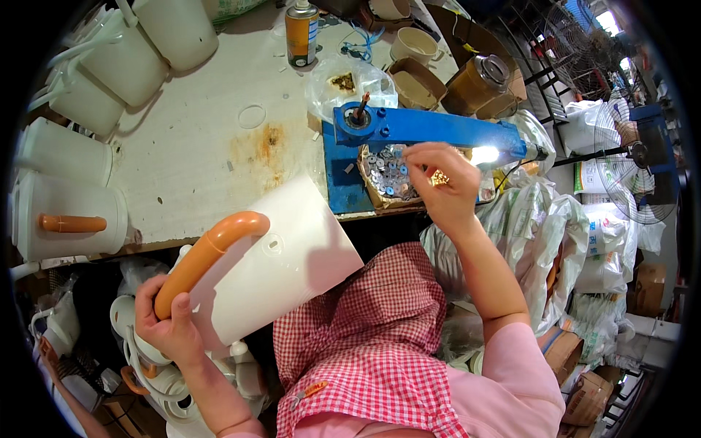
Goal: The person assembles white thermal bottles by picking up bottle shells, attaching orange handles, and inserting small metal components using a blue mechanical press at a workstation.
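My left hand (169, 325) is closed round the lower end of an orange curved handle (212, 252). That handle belongs to a white jug body (292, 252), which lies tilted in front of my apron, by the table's front edge. A small oval fitting (274, 244) shows on its wall near the handle's upper end. Over a shallow box of small metal washers (385, 172) my right hand (447, 182) has thumb and fingers pinched together; whatever is between them is too small to make out. Just behind this hand runs the arm of a blue metal bench fixture (438, 130).
White jugs (73, 212) line the table's left side. A spray can (301, 33), a plastic bag (328, 91) and a cardboard box (416, 84) sit at the back. White bags (526, 212) and a fan (635, 153) stand to the right. More white jugs (171, 398) are below left.
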